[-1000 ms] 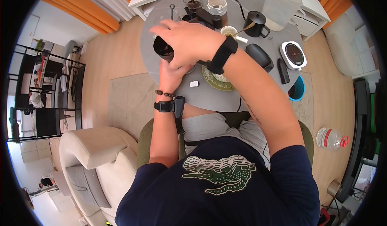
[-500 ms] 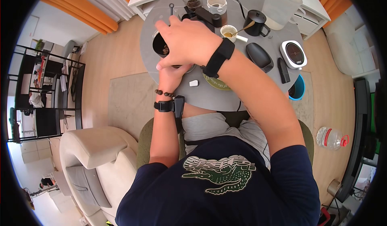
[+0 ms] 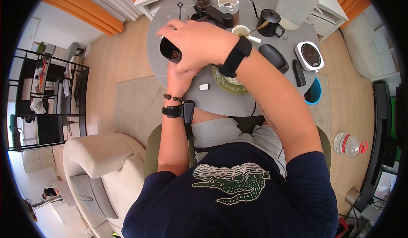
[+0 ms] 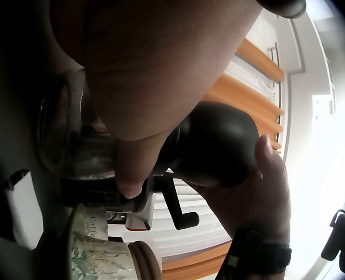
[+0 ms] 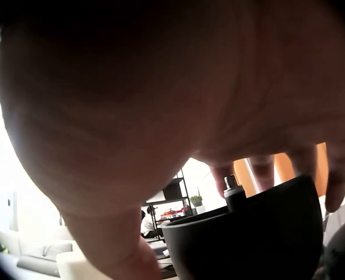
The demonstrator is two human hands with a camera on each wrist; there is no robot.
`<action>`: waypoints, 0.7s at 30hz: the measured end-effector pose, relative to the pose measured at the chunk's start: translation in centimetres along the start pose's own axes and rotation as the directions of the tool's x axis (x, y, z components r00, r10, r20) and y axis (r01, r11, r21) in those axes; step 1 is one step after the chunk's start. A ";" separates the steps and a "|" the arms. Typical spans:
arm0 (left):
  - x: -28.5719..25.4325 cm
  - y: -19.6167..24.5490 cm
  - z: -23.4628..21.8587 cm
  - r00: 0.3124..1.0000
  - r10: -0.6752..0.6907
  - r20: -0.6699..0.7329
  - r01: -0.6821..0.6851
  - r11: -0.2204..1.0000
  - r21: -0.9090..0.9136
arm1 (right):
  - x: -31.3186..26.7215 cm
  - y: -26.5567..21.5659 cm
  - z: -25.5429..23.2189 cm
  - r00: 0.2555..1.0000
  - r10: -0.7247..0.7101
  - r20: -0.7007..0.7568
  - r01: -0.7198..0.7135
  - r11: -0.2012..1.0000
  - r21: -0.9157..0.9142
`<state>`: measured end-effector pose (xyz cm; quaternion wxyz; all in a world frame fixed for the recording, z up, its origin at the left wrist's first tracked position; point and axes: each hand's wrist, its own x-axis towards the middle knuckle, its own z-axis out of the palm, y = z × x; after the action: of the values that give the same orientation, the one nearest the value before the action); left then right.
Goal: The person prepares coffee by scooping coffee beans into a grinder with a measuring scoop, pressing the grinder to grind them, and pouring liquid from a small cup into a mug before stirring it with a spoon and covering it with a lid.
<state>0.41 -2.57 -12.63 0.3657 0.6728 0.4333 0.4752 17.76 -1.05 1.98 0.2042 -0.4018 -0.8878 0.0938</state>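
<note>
A hand coffee grinder is between my hands at the table's left side. Dark coffee beans (image 3: pixel 175 54) show inside its black hopper (image 3: pixel 165 49), which tilts in the head view. My left hand (image 3: pixel 179 85) grips the grinder low down, just above the clear glass jar (image 4: pixel 62 143) seen in the left wrist view. My right hand (image 3: pixel 202 42) holds the hopper from above, thumb on the near side and fingers across the far side. In the right wrist view a metal-tipped shaft (image 5: pixel 233 192) rises at the hopper's middle. The right hand hides much of the grinder.
A white mug (image 3: pixel 240 31) with a spoon, a black kettle (image 3: pixel 264 19) and a clear pitcher (image 3: pixel 293 10) stand at the back right. Near my right forearm are a green-rimmed plate (image 3: pixel 238 90) and a black oval tray (image 3: pixel 272 57). A small white object (image 3: pixel 204 86) lies near the front edge.
Half a second ago my right hand had turned leftward with fingers spread over the hopper. Now it has turned back to the right around it. The left hand stays in place.
</note>
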 end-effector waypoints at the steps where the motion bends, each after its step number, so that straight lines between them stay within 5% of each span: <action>1: 0.1 -0.4 -0.4 0.996 -0.076 0.055 0.074 0.997 0.031 | -0.2 -0.5 0.3 0.993 0.079 -0.085 -0.086 0.993 -0.077; 5: 0.2 -1.0 -0.8 0.969 -0.194 0.150 0.170 0.973 0.158 | 0.3 -1.2 0.0 0.968 0.246 -0.047 -0.249 0.966 -0.063; 7: 0.0 -1.0 0.3 0.995 0.080 -0.064 -0.080 0.997 0.012 | 0.5 0.2 0.8 0.996 -0.010 -0.094 0.005 0.999 -0.054; 8: 0.0 -1.2 0.2 0.995 0.080 -0.065 -0.080 0.997 0.013 | 0.3 0.3 0.9 0.995 -0.011 -0.095 0.006 0.999 -0.053; 11: 0.0 -1.6 -0.3 0.998 0.051 -0.022 -0.050 0.997 0.052 | 0.0 -0.3 0.4 0.978 -0.086 -0.190 0.078 0.996 -0.051; 13: 0.0 -1.2 -0.9 0.975 -0.193 0.111 0.184 0.979 0.091 | 0.0 -2.1 -1.1 0.975 0.220 -0.039 -0.222 0.974 -0.035; 17: 0.1 -0.5 -0.5 0.975 -0.185 0.125 0.183 0.983 0.030 | 0.7 -0.5 -0.8 0.990 0.139 -0.001 -0.139 0.990 0.015; 19: 0.1 -1.3 0.4 0.995 0.075 -0.065 -0.074 0.997 0.012 | 0.5 0.7 0.0 0.999 -0.033 -0.041 0.035 0.999 0.037; 21: -0.1 -1.9 0.1 0.995 0.086 -0.053 -0.083 0.995 0.052 | 0.0 0.4 0.8 0.992 -0.009 -0.124 0.008 1.000 -0.010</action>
<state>0.07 -1.99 -14.37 0.3163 0.6860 0.4262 0.4977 17.69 -0.84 1.15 0.2576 -0.4041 -0.8754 0.0636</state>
